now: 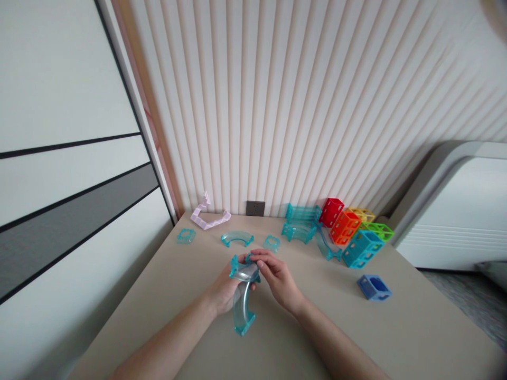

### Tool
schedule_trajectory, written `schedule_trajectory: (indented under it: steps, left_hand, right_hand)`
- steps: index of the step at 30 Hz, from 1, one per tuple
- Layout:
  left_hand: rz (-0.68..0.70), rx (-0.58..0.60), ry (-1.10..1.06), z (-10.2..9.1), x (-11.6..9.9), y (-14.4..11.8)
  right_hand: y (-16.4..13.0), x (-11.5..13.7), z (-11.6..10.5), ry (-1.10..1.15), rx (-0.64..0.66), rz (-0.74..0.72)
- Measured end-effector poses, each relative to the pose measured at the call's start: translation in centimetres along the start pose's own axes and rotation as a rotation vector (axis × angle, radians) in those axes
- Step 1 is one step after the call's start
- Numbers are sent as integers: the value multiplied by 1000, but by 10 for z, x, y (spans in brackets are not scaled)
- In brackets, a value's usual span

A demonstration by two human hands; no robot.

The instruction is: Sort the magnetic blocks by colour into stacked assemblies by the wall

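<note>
Above the table, both hands are closed around clear teal curved tube pieces [241,303] that are joined or held together. My left hand [225,289] grips them from the left and beneath, its fingers partly hidden behind the pieces. At the upper end, my right hand [276,275] pinches the piece near its teal connector with thumb and fingers. One curved piece hangs downward toward me, its teal end rim lowest. Just beyond the hands lie another clear curved tube [237,238] and a small teal square connector [271,243].
At left are a second teal square connector [186,236] and a pale purple chain of blocks [209,219]. More teal tubes [303,215] stand at the back right, beside red [331,212], orange [345,227] and turquoise blocks [362,249]. A blue block [374,287] sits nearer me.
</note>
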State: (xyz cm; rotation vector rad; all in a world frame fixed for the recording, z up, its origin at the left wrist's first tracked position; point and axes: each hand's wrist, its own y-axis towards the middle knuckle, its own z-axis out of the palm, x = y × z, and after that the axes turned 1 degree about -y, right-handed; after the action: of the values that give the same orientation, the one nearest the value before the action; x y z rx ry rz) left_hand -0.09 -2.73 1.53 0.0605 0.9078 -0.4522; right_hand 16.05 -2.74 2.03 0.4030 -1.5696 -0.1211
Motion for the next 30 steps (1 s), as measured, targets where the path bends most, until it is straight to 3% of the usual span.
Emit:
schedule_trajectory:
  steps: [5,9,20,30]
  left_hand:
    - [34,-44,-28,-4,5,3]
    - [78,-45,20,-4,3,3]
    - [82,-63,144,1,-5,1]
    - [40,-43,45,3,-9,2]
  right_hand:
    - [-6,4,1,-320,-28,-125]
    - [-12,11,5,-385,0,-135]
    - [-11,9,13,-112,-72,81]
    - [-8,21,10,291,-52,343]
